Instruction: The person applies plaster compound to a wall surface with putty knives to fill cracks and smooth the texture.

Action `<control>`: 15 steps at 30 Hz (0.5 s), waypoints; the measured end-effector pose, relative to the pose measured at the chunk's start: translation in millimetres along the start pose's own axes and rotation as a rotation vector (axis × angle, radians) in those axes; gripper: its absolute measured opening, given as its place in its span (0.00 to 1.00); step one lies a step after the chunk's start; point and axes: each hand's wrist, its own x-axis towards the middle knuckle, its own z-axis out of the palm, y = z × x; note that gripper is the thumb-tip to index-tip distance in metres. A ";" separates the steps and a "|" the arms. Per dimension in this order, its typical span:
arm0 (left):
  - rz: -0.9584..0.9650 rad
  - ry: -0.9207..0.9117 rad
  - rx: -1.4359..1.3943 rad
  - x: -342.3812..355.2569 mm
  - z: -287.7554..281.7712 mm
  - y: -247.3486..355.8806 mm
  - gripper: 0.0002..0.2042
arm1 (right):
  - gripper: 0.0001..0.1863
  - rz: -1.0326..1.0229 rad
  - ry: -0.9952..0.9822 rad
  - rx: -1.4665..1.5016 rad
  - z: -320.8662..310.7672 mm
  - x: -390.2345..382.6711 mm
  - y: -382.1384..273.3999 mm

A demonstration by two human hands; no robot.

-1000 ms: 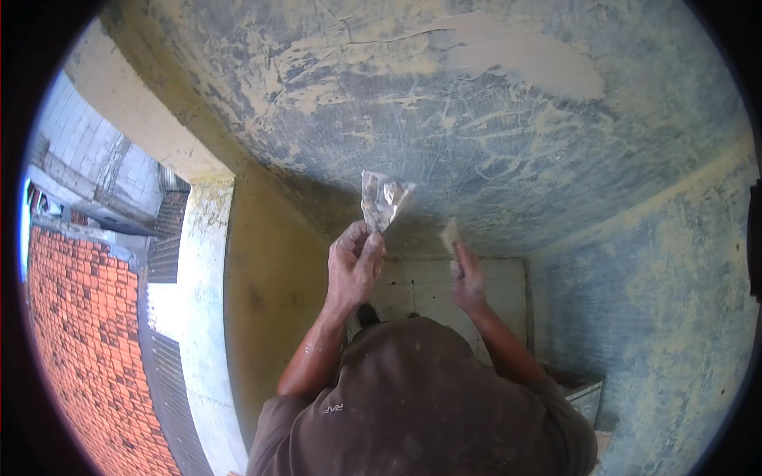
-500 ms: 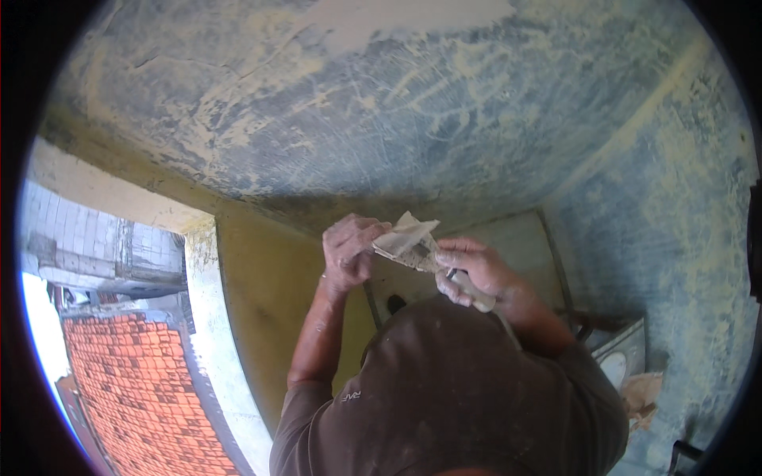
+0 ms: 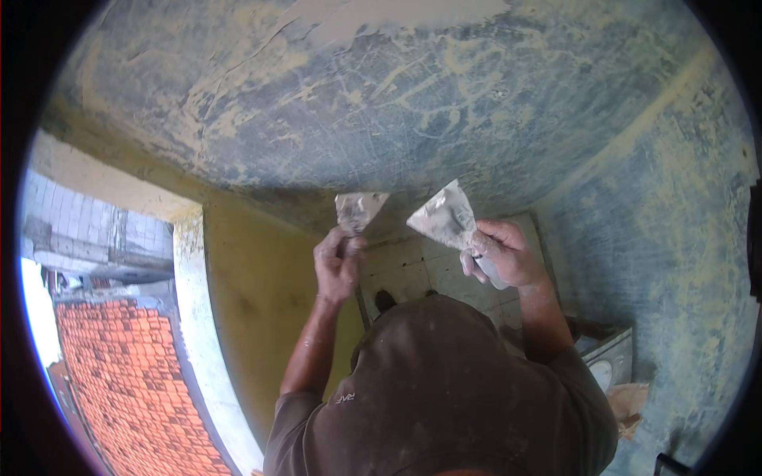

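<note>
Each hand grips a putty knife, and both blades point up toward the wall. My left hand is closed round the smaller putty knife; its handle is hidden in the fingers. My right hand holds the wider putty knife by its pale handle, with whitish paste smeared over the triangular blade. A gap separates the two blades. Whitish dust coats the fingers of both hands. Beyond them rises a blue-grey wall with yellowish streaks, and a smooth pale patch lies on it at the top.
At the left, a window opening with a pale frame looks out on an orange tiled roof. Tiled floor lies far below. A brown paper bag and a grey-white boxy object stand at the lower right.
The two putty knives, overlapping before, are now apart. My left hand has turned its blade upward; my right hand has shifted slightly right, and its blade's pasted face now shows.
</note>
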 end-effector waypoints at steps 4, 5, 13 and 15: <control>-0.398 0.025 -0.601 -8.4 40.1 33.4 0.05 | 0.12 -0.329 0.108 -0.374 1.5 14.9 -3.9; -0.416 -0.002 -0.653 -9.8 43.5 36.2 0.05 | 0.12 -0.489 0.152 -0.554 2.5 19.5 -7.7; -0.569 0.003 -0.886 -2.7 57.9 74.0 0.05 | 0.22 -0.919 0.355 -1.364 -7.1 55.8 51.5; -0.596 0.013 -0.932 -2.5 58.3 77.4 0.05 | 0.26 -0.815 0.328 -1.404 -18.2 56.1 66.0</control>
